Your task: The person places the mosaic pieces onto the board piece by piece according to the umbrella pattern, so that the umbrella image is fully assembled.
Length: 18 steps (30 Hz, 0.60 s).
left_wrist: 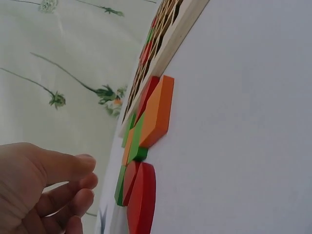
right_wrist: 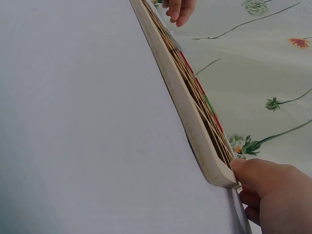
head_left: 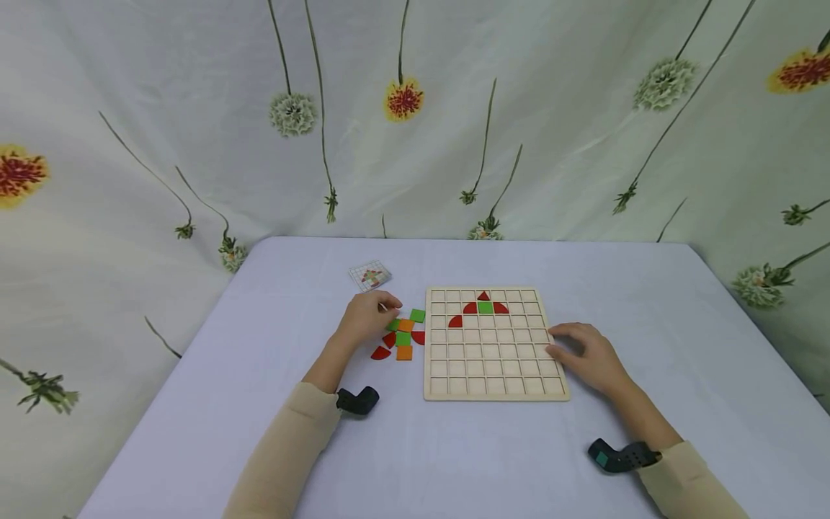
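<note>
While the right hand (head_left: 586,357) rests its thumb and fingertips, parted, against the right edge of the wooden grid board (head_left: 475,352), the left hand (head_left: 369,315) hovers by the loose pieces, fingers loosely bent, nothing visible in its grasp. Board flat near mid-table; loose green squares (head_left: 403,339), orange squares (head_left: 405,353) and red quarter-circles (head_left: 380,353) crowd its left side.

Risks, as judged: a sideways push from the right could slide the board into the nearest red piece. Packed so tightly, neighbours may drag along when one is pinched. Quarter-circles are easily seated turned the wrong way. A careless left wrist might shift the pattern card (head_left: 370,276) just beyond.

Surface: pale, smooth table covering (head_left: 382,447), rounded far corners. Behind, a light curtain (head_left: 551,158) printed with long-stemmed flowers, softly creased; lighting looks even, shadows faint.
</note>
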Each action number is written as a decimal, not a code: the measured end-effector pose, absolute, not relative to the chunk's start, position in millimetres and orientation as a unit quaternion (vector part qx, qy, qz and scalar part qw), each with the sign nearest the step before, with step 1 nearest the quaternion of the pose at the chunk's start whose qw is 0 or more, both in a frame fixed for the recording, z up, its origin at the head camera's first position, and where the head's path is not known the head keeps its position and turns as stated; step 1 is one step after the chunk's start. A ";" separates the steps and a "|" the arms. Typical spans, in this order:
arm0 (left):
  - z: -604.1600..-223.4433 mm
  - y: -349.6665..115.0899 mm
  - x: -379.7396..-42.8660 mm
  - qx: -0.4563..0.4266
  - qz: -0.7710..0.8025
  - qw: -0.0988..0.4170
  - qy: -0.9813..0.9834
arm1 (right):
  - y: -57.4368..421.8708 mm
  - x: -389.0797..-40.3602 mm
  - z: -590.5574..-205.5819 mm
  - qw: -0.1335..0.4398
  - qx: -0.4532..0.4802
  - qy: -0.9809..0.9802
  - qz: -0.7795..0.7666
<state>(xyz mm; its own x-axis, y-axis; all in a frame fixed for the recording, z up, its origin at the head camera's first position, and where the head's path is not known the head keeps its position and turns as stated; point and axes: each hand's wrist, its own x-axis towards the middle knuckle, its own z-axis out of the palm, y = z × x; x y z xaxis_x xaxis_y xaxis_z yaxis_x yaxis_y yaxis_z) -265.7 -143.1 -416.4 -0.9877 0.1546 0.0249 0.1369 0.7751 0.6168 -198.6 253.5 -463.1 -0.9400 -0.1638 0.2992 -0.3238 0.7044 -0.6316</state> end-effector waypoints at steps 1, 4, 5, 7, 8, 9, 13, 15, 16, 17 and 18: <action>-416.6 -145.3 -265.6 0.077 0.324 0.014 0.943 | 253.5 -198.6 -463.3 0.113 0.134 -0.916 0.362; -417.7 -151.9 -265.4 0.080 0.318 0.020 0.944 | 253.6 -198.7 -464.1 0.119 0.139 -0.914 0.362; -418.3 -154.3 -265.2 0.084 0.315 0.022 0.945 | 253.6 -198.7 -464.2 0.119 0.140 -0.914 0.362; -419.7 -159.1 -264.7 0.093 0.314 0.029 0.945 | 253.7 -198.8 -464.7 0.120 0.140 -0.914 0.361; -420.6 -161.5 -264.7 0.097 0.314 0.033 0.944 | 253.8 -198.9 -464.9 0.121 0.140 -0.914 0.360; -421.8 -163.9 -264.6 0.101 0.313 0.036 0.944 | 254.0 -199.1 -465.1 0.120 0.139 -0.915 0.359; -427.1 -171.8 -263.0 0.121 0.311 0.044 0.941 | 254.9 -199.8 -465.9 0.115 0.135 -0.917 0.357; -430.5 -174.4 -261.8 0.127 0.312 0.044 0.941 | 254.9 -199.8 -465.8 0.113 0.134 -0.918 0.356; -432.9 -175.4 -261.8 0.132 0.312 0.042 0.940 | 255.0 -199.8 -465.7 0.113 0.134 -0.918 0.354; -434.7 -176.0 -261.8 0.135 0.313 0.040 0.939 | 255.1 -199.8 -465.5 0.114 0.134 -0.919 0.354; -436.6 -176.3 -261.6 0.138 0.313 0.037 0.939 | 255.4 -199.7 -465.5 0.114 0.135 -0.919 0.353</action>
